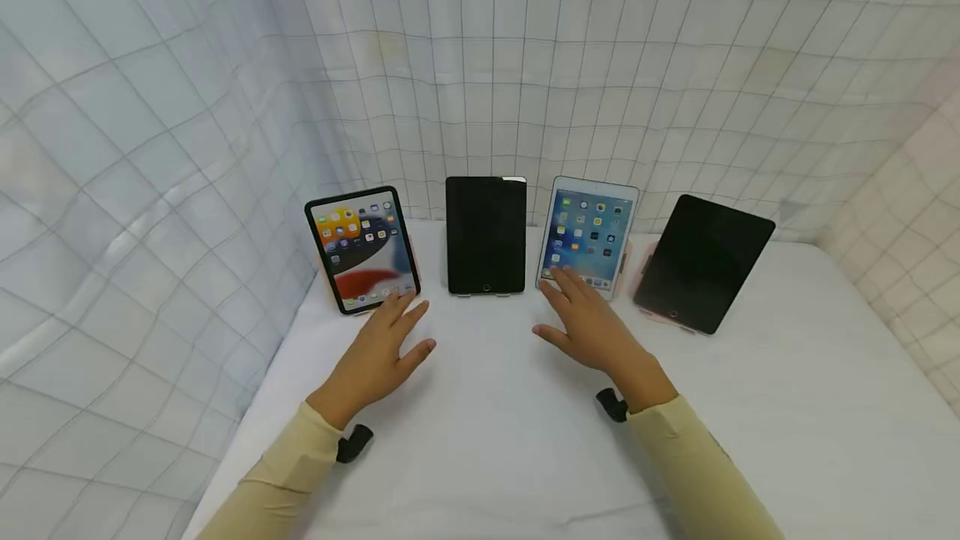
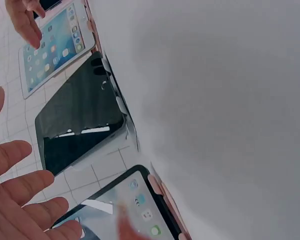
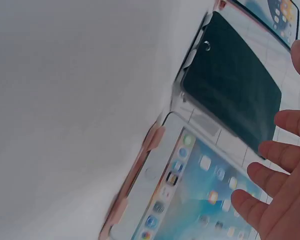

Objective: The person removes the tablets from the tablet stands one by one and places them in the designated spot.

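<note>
Two tablets with lit screens and two with dark screens lean upright in a row. My left hand [image 1: 377, 354] hovers with fingers spread, nearest to the black-framed lit tablet [image 1: 365, 250] at the far left. In front of the white lit tablet [image 1: 587, 232], third from the left, my right hand [image 1: 588, 325] is held out, fingers extended. Whether its fingertips touch that screen I cannot tell. Between them stands a dark tablet [image 1: 486, 233]. Farthest right, another dark tablet [image 1: 703, 263] tilts sideways. Neither hand holds anything; both palms show in the wrist views, the left palm [image 2: 15, 210] and right palm [image 3: 290, 200].
Pink stands [image 3: 121, 210] with small lips support tablets from below. A white cloth covers the table [image 1: 480, 423]. Behind and at both sides hangs a white grid-patterned curtain [image 1: 525, 65]. Each wrist carries a small black device, one [image 1: 355, 443] on the left and one [image 1: 612, 405] on the right.
</note>
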Demonstrator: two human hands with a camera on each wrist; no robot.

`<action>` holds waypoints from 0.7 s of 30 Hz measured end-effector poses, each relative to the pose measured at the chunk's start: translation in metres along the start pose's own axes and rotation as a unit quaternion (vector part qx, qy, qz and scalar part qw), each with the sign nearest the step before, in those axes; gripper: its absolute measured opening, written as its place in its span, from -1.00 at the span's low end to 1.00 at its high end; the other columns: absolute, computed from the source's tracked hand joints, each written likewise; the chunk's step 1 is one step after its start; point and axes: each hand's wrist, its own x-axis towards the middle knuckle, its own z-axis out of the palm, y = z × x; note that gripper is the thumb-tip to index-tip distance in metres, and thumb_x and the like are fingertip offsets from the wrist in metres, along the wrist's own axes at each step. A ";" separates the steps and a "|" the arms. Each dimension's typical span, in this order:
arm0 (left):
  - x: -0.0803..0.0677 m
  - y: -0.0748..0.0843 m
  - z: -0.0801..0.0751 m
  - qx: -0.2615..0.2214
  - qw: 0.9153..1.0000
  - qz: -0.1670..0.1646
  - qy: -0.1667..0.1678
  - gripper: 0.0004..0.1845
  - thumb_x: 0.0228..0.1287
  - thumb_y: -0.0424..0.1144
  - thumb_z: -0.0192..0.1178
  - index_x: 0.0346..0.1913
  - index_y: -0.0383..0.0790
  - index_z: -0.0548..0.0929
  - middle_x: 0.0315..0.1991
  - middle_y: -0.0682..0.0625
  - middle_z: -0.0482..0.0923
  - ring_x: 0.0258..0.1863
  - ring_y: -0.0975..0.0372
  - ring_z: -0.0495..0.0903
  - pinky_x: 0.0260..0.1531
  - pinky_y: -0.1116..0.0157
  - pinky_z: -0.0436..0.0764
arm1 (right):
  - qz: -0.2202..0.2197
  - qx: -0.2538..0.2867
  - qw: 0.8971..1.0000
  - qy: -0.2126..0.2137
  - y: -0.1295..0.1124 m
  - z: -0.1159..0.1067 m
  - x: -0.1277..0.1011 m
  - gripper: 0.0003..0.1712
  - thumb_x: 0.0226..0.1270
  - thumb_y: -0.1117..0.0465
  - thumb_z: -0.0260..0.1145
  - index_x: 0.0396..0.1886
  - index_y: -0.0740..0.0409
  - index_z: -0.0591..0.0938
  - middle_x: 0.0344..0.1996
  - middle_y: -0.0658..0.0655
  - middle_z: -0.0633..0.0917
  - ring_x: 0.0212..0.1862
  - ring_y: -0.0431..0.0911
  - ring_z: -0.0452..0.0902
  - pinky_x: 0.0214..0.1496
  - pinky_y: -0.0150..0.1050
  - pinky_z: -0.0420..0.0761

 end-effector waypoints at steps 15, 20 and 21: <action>-0.010 -0.034 -0.017 -0.043 0.997 -0.020 0.066 -0.46 0.40 -0.14 0.24 0.32 -0.35 0.47 0.37 -0.28 0.32 0.36 -0.15 0.29 0.31 -0.16 0.30 | -0.164 -0.014 0.985 0.047 -0.024 0.015 0.054 -0.36 0.45 -0.09 0.24 0.38 0.14 0.46 0.37 0.17 0.44 0.40 0.07 0.31 0.40 0.01 0.32; -0.013 -0.048 -0.018 -0.049 0.991 -0.016 0.121 -0.53 0.38 -0.21 0.25 0.25 -0.39 0.52 0.28 -0.26 0.41 0.29 -0.13 0.36 0.26 -0.15 0.35 | -0.187 -0.010 0.980 0.066 -0.025 0.020 0.068 -0.42 0.47 -0.07 0.22 0.33 0.17 0.51 0.31 0.18 0.50 0.35 0.04 0.36 0.39 -0.05 0.35; -0.013 -0.051 -0.017 -0.046 0.990 -0.016 0.131 -0.54 0.38 -0.22 0.25 0.24 -0.40 0.52 0.27 -0.26 0.42 0.28 -0.13 0.37 0.26 -0.14 0.36 | -0.191 -0.008 0.979 0.069 -0.025 0.020 0.071 -0.43 0.47 -0.06 0.23 0.31 0.18 0.52 0.30 0.18 0.51 0.34 0.04 0.37 0.39 -0.05 0.36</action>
